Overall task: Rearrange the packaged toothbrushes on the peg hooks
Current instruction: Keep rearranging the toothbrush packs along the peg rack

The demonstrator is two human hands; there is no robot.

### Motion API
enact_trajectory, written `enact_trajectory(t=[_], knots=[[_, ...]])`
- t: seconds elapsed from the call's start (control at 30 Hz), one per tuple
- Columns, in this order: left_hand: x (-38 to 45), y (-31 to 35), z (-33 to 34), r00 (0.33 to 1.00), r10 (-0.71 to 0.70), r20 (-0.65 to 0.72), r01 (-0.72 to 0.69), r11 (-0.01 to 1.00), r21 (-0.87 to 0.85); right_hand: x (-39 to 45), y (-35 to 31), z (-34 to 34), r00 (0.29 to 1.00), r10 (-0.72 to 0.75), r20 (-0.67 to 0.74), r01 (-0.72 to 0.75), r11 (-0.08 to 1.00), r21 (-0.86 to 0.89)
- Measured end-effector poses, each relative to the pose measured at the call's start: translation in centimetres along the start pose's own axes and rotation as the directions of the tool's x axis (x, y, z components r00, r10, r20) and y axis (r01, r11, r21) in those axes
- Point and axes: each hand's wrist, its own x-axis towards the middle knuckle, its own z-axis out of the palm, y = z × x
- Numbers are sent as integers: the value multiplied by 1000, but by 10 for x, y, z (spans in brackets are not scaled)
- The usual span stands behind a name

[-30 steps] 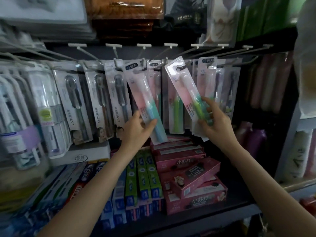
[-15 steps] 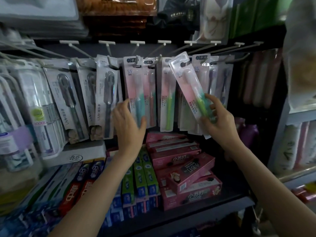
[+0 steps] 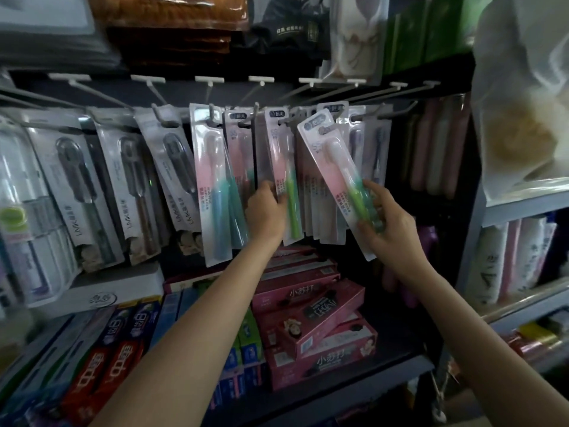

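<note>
A row of metal peg hooks (image 3: 215, 114) carries packaged toothbrushes. My right hand (image 3: 389, 224) grips the lower end of a pink pack with a green-handled brush (image 3: 334, 167). That pack is tilted, its top near the hook tips, and I cannot tell whether it hangs on one. My left hand (image 3: 266, 215) holds the lower edge of a hanging pack with a green brush (image 3: 288, 180). Left of it hangs a blue-handled pack (image 3: 215, 198). Grey packs with dark brushes (image 3: 135, 183) fill the hooks further left.
Pink toothpaste boxes (image 3: 311, 322) are stacked on the shelf (image 3: 354, 383) under the hooks, with red and blue toothpaste boxes (image 3: 107, 362) to their left. A translucent bag (image 3: 523, 97) bulges at the upper right above a side shelf with white tubes (image 3: 511, 260).
My left hand let go of the blue-handled pack, which now hangs straight, and moved right to the green-brush pack. My right hand still holds its tilted pack, slightly lower.
</note>
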Motion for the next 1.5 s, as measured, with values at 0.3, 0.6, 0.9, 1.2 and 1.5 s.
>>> enact_trajectory(t=[0.3, 0.6, 0.9, 1.2, 1.5], knots=[[-2, -9, -31, 1000, -29, 7, 29, 993, -113, 5, 5, 10, 1000, -13, 8, 13, 1000, 10], [-23, -31, -63, 990, 144, -3, -141, 973, 182, 1, 5, 26, 1000, 12, 14, -12, 1000, 21], [-34, -40, -82, 979, 203, 3, -201, 969, 146, 0, 0, 42, 996, -66, 60, 69, 996, -48], [-17, -25, -71, 996, 92, 9, -90, 989, -116, 1, -14, 46, 996, -54, 73, 55, 998, -16], [2, -24, -67, 995, 100, 24, -100, 995, 12, 6, -24, 29, 986, -76, 147, 59, 991, 116]])
